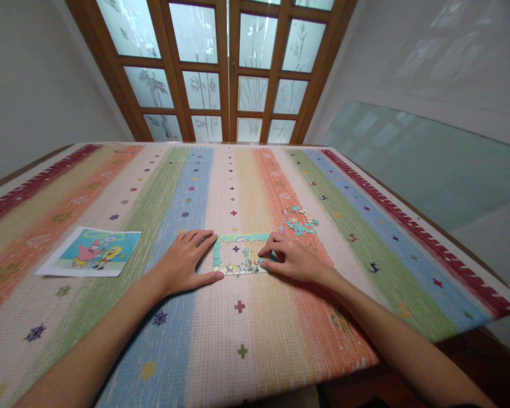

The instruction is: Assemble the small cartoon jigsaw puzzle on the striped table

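Observation:
A partly assembled jigsaw puzzle [242, 238] lies on the striped tablecloth, its border joined around an open middle where the cloth shows through. Several teal pieces stand inside the border towards the right. My left hand [189, 259] rests with fingers spread along the puzzle's left side, thumb at the lower left corner. Over the right side of the puzzle, my right hand [293, 258] has thumb and index finger pinched on a small puzzle piece, mostly hidden by the fingertips. Behind that hand sits a pile of loose puzzle pieces [300, 222], mostly teal with some pink.
To the left lies a printed reference picture [96, 251] of a pink starfish and a yellow sponge cartoon character. The tablecloth [212, 357] covers a large table. Wooden doors with frosted panes [202, 90] stand beyond it, and a glass panel [429, 147] leans at the right wall.

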Tool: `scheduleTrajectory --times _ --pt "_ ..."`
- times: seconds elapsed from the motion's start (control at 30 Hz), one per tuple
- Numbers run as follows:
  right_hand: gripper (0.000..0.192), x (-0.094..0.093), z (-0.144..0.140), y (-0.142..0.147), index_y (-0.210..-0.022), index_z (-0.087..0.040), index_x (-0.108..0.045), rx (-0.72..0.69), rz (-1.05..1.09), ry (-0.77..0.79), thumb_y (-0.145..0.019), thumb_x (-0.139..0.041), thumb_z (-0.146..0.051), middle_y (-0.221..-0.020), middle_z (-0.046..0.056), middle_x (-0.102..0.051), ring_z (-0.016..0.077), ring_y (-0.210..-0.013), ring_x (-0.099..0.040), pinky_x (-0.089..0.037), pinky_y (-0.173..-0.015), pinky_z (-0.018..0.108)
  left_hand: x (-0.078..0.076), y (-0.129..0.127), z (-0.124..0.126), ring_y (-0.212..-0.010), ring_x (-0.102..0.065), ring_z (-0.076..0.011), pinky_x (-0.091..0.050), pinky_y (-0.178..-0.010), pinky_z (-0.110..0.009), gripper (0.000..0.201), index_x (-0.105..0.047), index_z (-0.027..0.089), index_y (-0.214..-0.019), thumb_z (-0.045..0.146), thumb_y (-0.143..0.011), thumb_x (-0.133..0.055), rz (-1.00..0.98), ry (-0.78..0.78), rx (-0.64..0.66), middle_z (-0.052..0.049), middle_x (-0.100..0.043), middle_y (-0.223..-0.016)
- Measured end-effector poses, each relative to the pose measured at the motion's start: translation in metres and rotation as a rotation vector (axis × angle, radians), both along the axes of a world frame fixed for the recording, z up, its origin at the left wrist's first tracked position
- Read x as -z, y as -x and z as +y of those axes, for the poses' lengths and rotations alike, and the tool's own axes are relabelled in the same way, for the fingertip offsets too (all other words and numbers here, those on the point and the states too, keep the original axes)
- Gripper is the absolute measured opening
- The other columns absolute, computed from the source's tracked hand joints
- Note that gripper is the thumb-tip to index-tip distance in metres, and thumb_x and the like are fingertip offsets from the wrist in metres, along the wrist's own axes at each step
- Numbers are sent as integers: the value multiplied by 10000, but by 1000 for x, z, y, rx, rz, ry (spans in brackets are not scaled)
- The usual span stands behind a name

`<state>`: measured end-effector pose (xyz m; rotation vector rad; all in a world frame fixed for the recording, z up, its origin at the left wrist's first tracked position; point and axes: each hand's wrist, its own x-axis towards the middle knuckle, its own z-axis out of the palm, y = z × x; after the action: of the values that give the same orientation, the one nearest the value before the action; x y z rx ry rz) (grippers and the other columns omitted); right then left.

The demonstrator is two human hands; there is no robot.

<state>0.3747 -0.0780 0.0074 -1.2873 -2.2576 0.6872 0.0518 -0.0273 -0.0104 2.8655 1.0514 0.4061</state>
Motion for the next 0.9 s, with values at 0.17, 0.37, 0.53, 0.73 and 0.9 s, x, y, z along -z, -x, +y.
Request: scheduleTrajectory --times 0.17,0.37,0.53,0.73,0.9 --pt "67 0 0 2 -941 -214 -753 -14 -10 -29 -919 -690 -222 -911 52 -636 196 -871 -598 -458 -795 351 1 1 0 -1281 -523 -403 -379 -1095 -621 834 -492 208 -1487 789 -890 -532 -33 2 9 -180 -559 -1465" --pt "91 -7 3 -2 -923 -219 -751 37 36 3 -936 -670 -260 -898 51 -648 171 -759 -584 -466 -719 331 3 1 1 -1276 -529 -406 -389 -1085 -625 833 -500 201 -1474 790 -886 -534 -40 -12 13 -183 -566 -1452" --pt "86 -25 15 -37 -869 -222 -723 172 -50 -65 -898 -674 -285 -827 47 -691 179 -726 -603 -451 -681 319 1 1 1 -1268 -537 -412 -399 -1073 -637 826 -507 178 -1458 785 -899 -522 -22 -8 15 -196 -568 -1449" --pt "92 -37 26 -99 -756 -219 -723 378 -375 -52 -808 -664 -267 -730 40 -718 178 -670 -619 -420 -647 302 2 2 1 -1284 -527 -405 -385 -1101 -627 824 -504 204 -1475 780 -888 -546 -43 -6 11 -180 -560 -1460" --pt "82 -37 26 -117 -758 -216 -750 446 -486 55 -793 -688 -257 -741 49 -743 190 -672 -656 -422 -626 302 2 2 1 -1272 -537 -401 -395 -1092 -618 806 -505 214 -1466 775 -888 -551 -42 -19 18 -171 -564 -1457"
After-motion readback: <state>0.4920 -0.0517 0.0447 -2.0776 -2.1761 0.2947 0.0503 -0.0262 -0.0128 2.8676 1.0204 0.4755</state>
